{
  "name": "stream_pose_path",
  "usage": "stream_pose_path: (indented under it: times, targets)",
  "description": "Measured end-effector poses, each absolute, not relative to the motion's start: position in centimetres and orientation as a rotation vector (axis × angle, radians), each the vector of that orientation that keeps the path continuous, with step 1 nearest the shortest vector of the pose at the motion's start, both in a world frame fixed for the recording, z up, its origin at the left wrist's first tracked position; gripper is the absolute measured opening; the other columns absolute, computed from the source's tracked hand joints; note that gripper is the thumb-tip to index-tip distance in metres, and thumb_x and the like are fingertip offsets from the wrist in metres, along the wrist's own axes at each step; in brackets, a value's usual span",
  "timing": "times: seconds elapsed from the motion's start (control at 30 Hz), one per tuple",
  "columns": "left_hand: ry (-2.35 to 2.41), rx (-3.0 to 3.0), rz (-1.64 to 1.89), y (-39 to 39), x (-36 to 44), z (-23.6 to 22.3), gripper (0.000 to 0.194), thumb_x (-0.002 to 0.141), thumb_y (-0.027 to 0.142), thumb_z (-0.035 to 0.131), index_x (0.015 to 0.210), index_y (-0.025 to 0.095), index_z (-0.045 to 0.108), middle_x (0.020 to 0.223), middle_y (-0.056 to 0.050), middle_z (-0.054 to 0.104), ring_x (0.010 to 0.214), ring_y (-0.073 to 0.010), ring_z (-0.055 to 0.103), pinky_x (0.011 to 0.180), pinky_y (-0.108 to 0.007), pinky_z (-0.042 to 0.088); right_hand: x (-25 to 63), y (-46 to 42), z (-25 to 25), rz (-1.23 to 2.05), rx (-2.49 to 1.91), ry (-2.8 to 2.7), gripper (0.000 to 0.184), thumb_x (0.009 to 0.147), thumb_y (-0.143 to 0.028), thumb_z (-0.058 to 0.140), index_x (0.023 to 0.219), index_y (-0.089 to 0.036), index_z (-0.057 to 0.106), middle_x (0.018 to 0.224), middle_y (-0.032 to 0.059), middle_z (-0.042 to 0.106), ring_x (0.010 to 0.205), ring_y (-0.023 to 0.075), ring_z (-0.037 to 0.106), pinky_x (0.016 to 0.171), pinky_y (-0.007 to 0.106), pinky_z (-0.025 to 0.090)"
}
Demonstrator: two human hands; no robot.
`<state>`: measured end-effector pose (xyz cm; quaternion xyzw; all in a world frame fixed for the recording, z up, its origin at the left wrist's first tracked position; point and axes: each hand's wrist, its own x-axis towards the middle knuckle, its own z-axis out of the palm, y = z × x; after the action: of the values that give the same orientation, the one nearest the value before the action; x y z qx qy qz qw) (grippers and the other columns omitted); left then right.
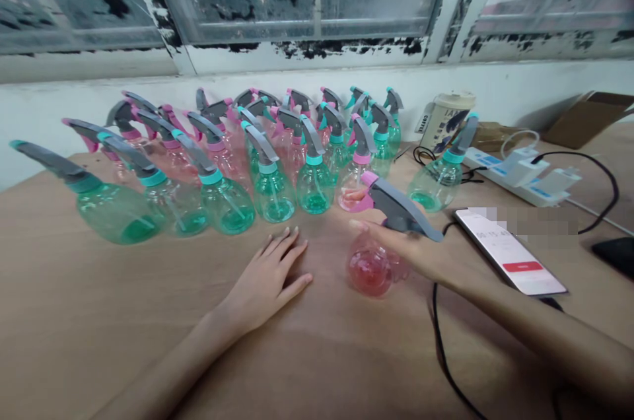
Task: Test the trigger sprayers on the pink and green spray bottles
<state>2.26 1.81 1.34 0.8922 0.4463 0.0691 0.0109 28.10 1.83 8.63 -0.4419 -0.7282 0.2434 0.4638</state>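
Observation:
My right hand (pixel 396 245) is wrapped round the neck of a pink spray bottle (pixel 372 267) that stands on the wooden table (pixel 99 314); its grey trigger head (pixel 401 209) points right. My left hand (pixel 267 278) lies flat on the table to the left of that bottle, fingers stretched out and holding nothing. Just beyond both hands stand several green spray bottles (pixel 272 192) and pink spray bottles (pixel 222 149) in rows.
One green spray bottle (pixel 438 179) stands apart at the right. A phone (pixel 510 251) with a lit screen lies right of my right hand, over a black cable (pixel 438 334). Behind are a white power strip (pixel 525 172), a paper coffee cup (pixel 446 119) and a cardboard box (pixel 589 116).

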Motion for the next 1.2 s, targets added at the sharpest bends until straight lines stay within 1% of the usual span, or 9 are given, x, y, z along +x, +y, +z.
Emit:
stream_pose_path:
  times: [0.1, 0.2, 0.37, 0.5, 0.67, 0.8, 0.87, 1.0, 1.2]
  targets:
    - [1.393, 2.772, 0.218, 1.8, 2.2, 1.3, 0.062, 0.098, 0.058, 0.039, 0.142, 0.015, 0.047, 0.155, -0.014, 0.035, 0.143, -0.0302, 0.031, 0.116, -0.052, 0.028, 27.9, 1.7, 9.0, 0.647, -1.087, -1.754, 0.022, 0.082, -0.031, 0.067, 0.103, -0.026, 0.063, 0.092, 0.0029, 0.070, 0.084, 0.0231, 0.067, 0.070, 0.035, 0.055]
    - [1.385, 2.771, 0.234, 1.9, 2.2, 1.2, 0.062, 0.098, 0.058, 0.039, 0.142, 0.016, 0.047, 0.155, -0.014, 0.035, 0.143, -0.0303, 0.031, 0.116, -0.052, 0.027, 27.9, 1.5, 9.2, 0.652, -1.118, -1.769, 0.014, 0.081, -0.033, 0.069, 0.092, -0.025, 0.065, 0.090, 0.0017, 0.070, 0.078, 0.0202, 0.066, 0.068, 0.033, 0.054]
    - [1.395, 2.767, 0.233, 1.9, 2.3, 1.4, 0.062, 0.098, 0.059, 0.038, 0.141, 0.016, 0.048, 0.155, -0.014, 0.036, 0.143, -0.0299, 0.032, 0.116, -0.052, 0.027, 28.1, 1.6, 9.1, 0.672, -1.217, -1.762, 0.024, 0.080, -0.048, 0.069, 0.082, -0.025, 0.063, 0.065, -0.0034, 0.059, 0.051, 0.0126, 0.049, 0.053, 0.029, 0.046]
    - [1.399, 2.761, 0.222, 1.8, 2.2, 1.4, 0.063, 0.098, 0.059, 0.038, 0.142, 0.015, 0.047, 0.155, -0.014, 0.035, 0.143, -0.0305, 0.032, 0.116, -0.052, 0.028, 28.2, 1.6, 9.1, 0.681, -1.108, -1.750, 0.027, 0.082, -0.049, 0.067, 0.076, -0.023, 0.057, 0.063, -0.0041, 0.054, 0.054, 0.0122, 0.050, 0.051, 0.026, 0.042]
    - [1.380, 2.775, 0.261, 1.9, 2.1, 1.2, 0.061, 0.098, 0.058, 0.039, 0.141, 0.017, 0.048, 0.155, -0.014, 0.036, 0.143, -0.0304, 0.033, 0.115, -0.052, 0.029, 28.5, 1.6, 8.9, 0.654, -1.045, -1.798, 0.030, 0.087, -0.046, 0.061, 0.070, -0.022, 0.055, 0.062, -0.0045, 0.052, 0.056, 0.0114, 0.050, 0.056, 0.026, 0.043]
    - [1.393, 2.774, 0.240, 1.9, 2.1, 1.3, 0.061, 0.098, 0.058, 0.039, 0.142, 0.016, 0.047, 0.154, -0.014, 0.036, 0.143, -0.0300, 0.032, 0.116, -0.051, 0.028, 28.6, 2.0, 9.0, 0.688, -1.028, -1.789, 0.026, 0.086, -0.047, 0.062, 0.078, -0.023, 0.058, 0.071, -0.0033, 0.057, 0.064, 0.0131, 0.055, 0.064, 0.027, 0.047]
    - [1.398, 2.776, 0.227, 1.9, 2.1, 1.4, 0.061, 0.098, 0.058, 0.039, 0.142, 0.016, 0.047, 0.154, -0.013, 0.037, 0.143, -0.0300, 0.032, 0.116, -0.051, 0.028, 28.7, 2.1, 9.1, 0.703, -1.038, -1.759, 0.022, 0.085, -0.045, 0.064, 0.084, -0.024, 0.060, 0.075, -0.0027, 0.060, 0.066, 0.0143, 0.057, 0.064, 0.028, 0.047]
    - [1.414, 2.793, 0.197, 1.9, 2.2, 1.4, 0.062, 0.098, 0.058, 0.038, 0.142, 0.015, 0.047, 0.154, -0.014, 0.037, 0.143, -0.0298, 0.032, 0.116, -0.050, 0.029, 29.9, 2.2, 8.6, 0.606, -1.133, -1.683, 0.020, 0.082, -0.042, 0.067, 0.086, -0.024, 0.061, 0.073, -0.0024, 0.062, 0.066, 0.0163, 0.060, 0.063, 0.030, 0.049]
    - [1.392, 2.795, 0.216, 2.0, 2.1, 1.5, 0.061, 0.098, 0.057, 0.038, 0.142, 0.016, 0.047, 0.154, -0.014, 0.036, 0.143, -0.0300, 0.032, 0.115, -0.052, 0.029, 33.4, 4.2, 6.5, 0.511, -1.108, -1.561, 0.030, 0.083, -0.039, 0.067, 0.109, -0.025, 0.065, 0.103, 0.0036, 0.070, 0.098, 0.0226, 0.067, 0.089, 0.040, 0.051]
